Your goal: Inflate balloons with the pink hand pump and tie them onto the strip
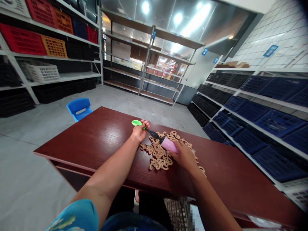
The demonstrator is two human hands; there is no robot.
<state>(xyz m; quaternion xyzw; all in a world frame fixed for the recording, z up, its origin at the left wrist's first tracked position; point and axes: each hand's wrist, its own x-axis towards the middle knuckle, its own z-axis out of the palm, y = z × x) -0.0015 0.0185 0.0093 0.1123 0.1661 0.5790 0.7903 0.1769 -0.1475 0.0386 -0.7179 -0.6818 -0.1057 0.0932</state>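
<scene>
Over the table, my left hand (141, 131) is closed around the handle of a bright green spoon (136, 122), its bowl pointing left. My right hand (184, 154) grips a pink cylinder (169, 145), which looks like a bottle. A black, tapering part (154, 134) runs from the cylinder's upper end towards my left fingers; whether they touch it I cannot tell. Beneath and around the cylinder, many tan curled pieces (160, 163) lie loosely heaped on the dark red-brown table (96, 144). My right hand is just above some of them and partly hides the heap.
A blue chair (80, 108) stands beyond the table's left end. Shelves of coloured crates (54, 46) line the left side, and a rack of dark blue crates (271, 120) runs along the right. A metal rack (144, 73) stands at the back, across the grey floor (31, 141).
</scene>
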